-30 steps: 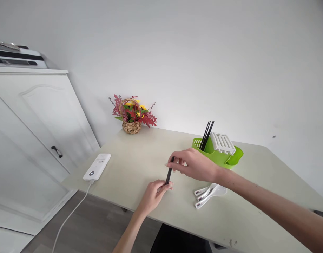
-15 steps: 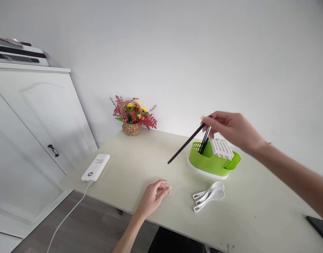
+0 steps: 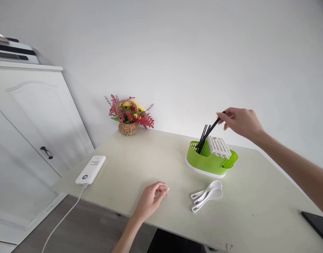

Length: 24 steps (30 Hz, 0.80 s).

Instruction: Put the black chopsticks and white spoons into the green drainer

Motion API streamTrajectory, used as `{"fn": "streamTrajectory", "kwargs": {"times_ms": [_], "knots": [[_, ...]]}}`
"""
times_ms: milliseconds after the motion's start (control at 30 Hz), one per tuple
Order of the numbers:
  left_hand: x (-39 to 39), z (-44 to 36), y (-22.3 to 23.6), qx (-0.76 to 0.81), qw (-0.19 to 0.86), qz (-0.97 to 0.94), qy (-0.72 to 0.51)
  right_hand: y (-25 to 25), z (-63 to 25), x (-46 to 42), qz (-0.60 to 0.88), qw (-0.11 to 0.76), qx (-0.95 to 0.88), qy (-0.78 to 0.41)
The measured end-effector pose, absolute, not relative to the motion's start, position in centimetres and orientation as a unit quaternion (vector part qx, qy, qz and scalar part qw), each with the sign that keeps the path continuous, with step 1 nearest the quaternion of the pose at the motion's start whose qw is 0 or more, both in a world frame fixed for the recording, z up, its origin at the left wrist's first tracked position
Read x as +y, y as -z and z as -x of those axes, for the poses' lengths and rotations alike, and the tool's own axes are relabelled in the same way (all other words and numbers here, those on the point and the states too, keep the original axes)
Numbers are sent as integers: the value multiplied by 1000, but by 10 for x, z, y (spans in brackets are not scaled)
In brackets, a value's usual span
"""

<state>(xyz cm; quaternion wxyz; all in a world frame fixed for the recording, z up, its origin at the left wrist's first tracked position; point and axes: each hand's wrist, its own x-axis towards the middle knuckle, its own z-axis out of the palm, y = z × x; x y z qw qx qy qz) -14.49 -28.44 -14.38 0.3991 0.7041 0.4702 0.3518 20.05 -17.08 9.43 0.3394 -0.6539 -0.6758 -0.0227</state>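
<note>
My right hand [image 3: 239, 121] pinches the upper end of a black chopstick [image 3: 215, 123]. The stick slants down and left, its lower part inside the left compartment of a green cutlery holder [image 3: 206, 164]. Several other black chopsticks [image 3: 203, 130] lean in that same compartment. A white slotted rack [image 3: 218, 147] sits over the holder's middle. My left hand [image 3: 151, 197] rests at the table's near side with fingers curled and thumb close to the fingertips, nothing visible in it. To its right lie three white spoons [image 3: 209, 195], bunched together.
A wicker basket of artificial flowers [image 3: 128, 128] stands by the wall. At the left is a white power bank [image 3: 91, 170] with a cable [image 3: 63, 218] hanging over the edge. A dark phone [image 3: 318, 225] lies at the right, and a white cabinet [image 3: 43, 119] adjoins the table [image 3: 151, 158].
My right hand has moved right and turned the chopstick, so its lower end has gone from over the table into the holder. The view has shifted slightly; my left hand stays resting.
</note>
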Motion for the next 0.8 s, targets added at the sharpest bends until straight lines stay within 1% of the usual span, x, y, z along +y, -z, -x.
{"fn": "streamTrajectory", "kwargs": {"times_ms": [233, 433, 533, 633, 733, 800], "knots": [[-281, 143, 144, 487, 407, -693, -343, -54, -209, -133, 669, 264, -693, -54], [-279, 142, 140, 496, 416, -686, -333, -34, -211, -98, 648, 200, -727, -109], [-278, 141, 139, 500, 416, -684, -331, -30, -207, -87, 664, 180, -715, -124], [-278, 140, 140, 503, 412, -685, -329, -33, -204, -87, 694, 182, -692, -81], [-277, 140, 139, 505, 408, -687, -327, -41, -203, -96, 695, 220, -684, -18], [-276, 140, 138, 505, 407, -689, -323, -47, -205, -107, 680, 251, -689, 1]]}}
